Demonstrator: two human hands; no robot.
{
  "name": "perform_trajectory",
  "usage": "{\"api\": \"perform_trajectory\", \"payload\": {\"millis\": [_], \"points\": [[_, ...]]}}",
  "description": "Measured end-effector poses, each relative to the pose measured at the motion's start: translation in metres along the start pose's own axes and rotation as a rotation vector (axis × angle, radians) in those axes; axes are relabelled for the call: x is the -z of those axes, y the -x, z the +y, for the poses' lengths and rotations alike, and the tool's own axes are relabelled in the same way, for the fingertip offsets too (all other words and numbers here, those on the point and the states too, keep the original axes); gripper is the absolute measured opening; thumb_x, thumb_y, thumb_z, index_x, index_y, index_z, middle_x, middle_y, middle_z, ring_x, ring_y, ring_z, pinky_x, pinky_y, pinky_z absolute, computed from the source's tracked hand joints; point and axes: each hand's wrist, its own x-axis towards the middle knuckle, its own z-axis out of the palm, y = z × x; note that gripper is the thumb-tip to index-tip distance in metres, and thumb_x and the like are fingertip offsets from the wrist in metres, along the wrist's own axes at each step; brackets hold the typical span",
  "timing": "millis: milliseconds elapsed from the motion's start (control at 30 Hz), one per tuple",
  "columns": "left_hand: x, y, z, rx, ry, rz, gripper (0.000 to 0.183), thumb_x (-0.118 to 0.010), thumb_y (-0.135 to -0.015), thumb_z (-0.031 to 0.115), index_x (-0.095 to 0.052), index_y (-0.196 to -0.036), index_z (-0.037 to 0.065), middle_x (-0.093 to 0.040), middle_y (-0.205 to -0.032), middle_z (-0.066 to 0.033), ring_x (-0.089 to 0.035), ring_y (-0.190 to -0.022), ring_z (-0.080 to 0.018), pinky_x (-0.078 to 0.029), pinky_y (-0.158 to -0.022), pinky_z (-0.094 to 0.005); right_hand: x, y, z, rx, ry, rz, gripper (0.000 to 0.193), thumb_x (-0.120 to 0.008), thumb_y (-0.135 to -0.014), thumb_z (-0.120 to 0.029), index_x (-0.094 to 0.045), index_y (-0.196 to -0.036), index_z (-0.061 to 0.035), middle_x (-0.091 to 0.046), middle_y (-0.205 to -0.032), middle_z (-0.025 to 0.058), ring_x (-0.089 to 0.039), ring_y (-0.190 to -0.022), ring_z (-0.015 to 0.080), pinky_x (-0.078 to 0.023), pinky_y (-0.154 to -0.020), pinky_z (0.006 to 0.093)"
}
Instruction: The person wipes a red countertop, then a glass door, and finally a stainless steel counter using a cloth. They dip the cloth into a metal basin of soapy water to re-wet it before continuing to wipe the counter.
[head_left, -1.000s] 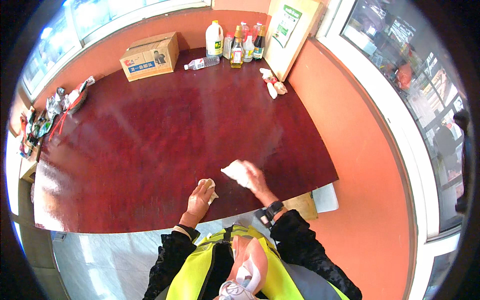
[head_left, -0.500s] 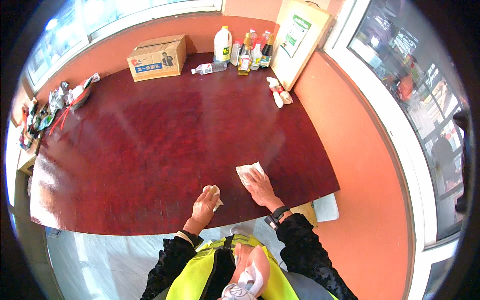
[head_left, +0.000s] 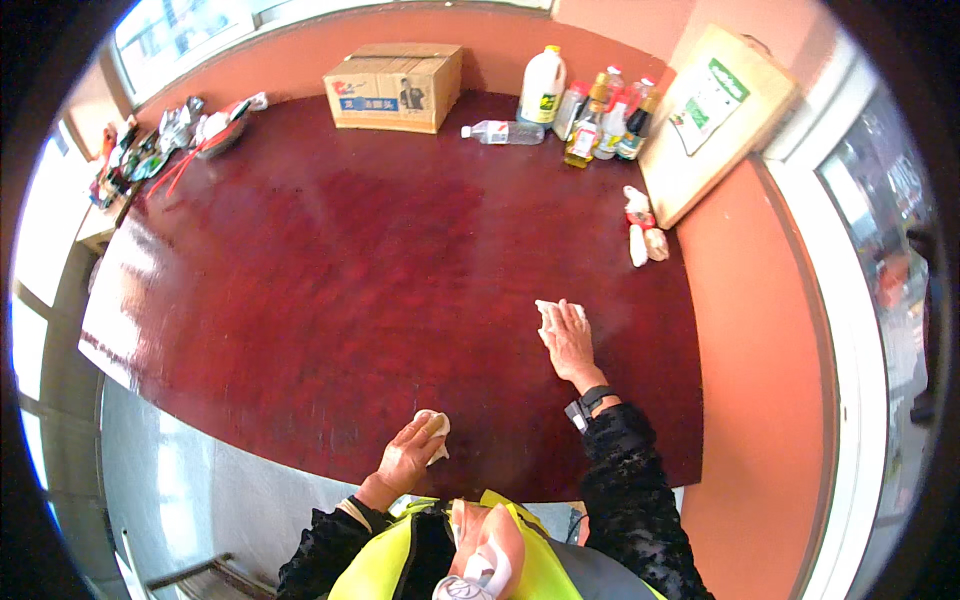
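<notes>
Left grip: the left hand (head_left: 405, 455) is curling over a bunched white cloth (head_left: 441, 452), pinching it close to the counter's (head_left: 350, 270) near edge. Right grip: the right hand (head_left: 570, 347) is lying flat, fingers extended, over a second cloth (head_left: 547, 306) farther out. Judgement: the step seems to be wiping; keeping the right palm level should be giving fuller contact than fingertips alone, and overlapping strokes would be leaving fewer gaps. Caution: a pale bundle (head_left: 639, 222) is sitting ahead of the right hand; bottles (head_left: 583, 147) and a box (head_left: 390, 95) are standing beyond.
</notes>
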Motion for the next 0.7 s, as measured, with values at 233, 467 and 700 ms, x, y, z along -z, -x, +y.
{"api": "perform_trajectory", "payload": {"millis": [233, 467, 700], "points": [[0.003, -0.006, 0.013, 0.115, 0.022, 0.007, 0.037, -0.073, -0.076, 0.007, -0.068, -0.112, 0.008, -0.057, -0.139, -0.0116, -0.051, -0.132, -0.0356, -0.048, -0.105, -0.045, -0.038, -0.017, 0.038, -0.061, -0.416, 0.012, 0.028, -0.057, -0.097, -0.013, -0.063, -0.124, -0.0051, -0.068, -0.116, 0.0158, -0.057, -0.121, 0.0335, -0.043, -0.106, 0.0458], [-0.003, -0.008, 0.021, 0.173, -0.047, 0.007, 0.04, -0.076, -0.073, 0.014, -0.069, -0.112, 0.007, -0.056, -0.141, -0.0125, -0.05, -0.133, -0.035, -0.047, -0.107, -0.0453, -0.077, -0.17, 0.068, -0.135, -1.261, 0.231, 0.038, -0.041, -0.105, -0.023, -0.07, -0.098, -0.001, -0.072, -0.095, 0.0114, -0.067, -0.099, 0.0208, -0.049, -0.093, 0.0339], [-0.009, -0.008, 0.027, 0.265, -0.08, 0.044, 0.036, -0.072, -0.079, 0.015, -0.069, -0.114, 0.009, -0.055, -0.142, -0.011, -0.05, -0.134, -0.0323, -0.045, -0.11, -0.0431, -0.144, -0.218, 0.002, -0.142, -0.461, 0.214, 0.019, -0.052, -0.093, -0.009, -0.062, -0.109, -0.0044, -0.065, -0.106, 0.0134, -0.062, -0.104, 0.0318, -0.049, -0.088, 0.0397]]}}
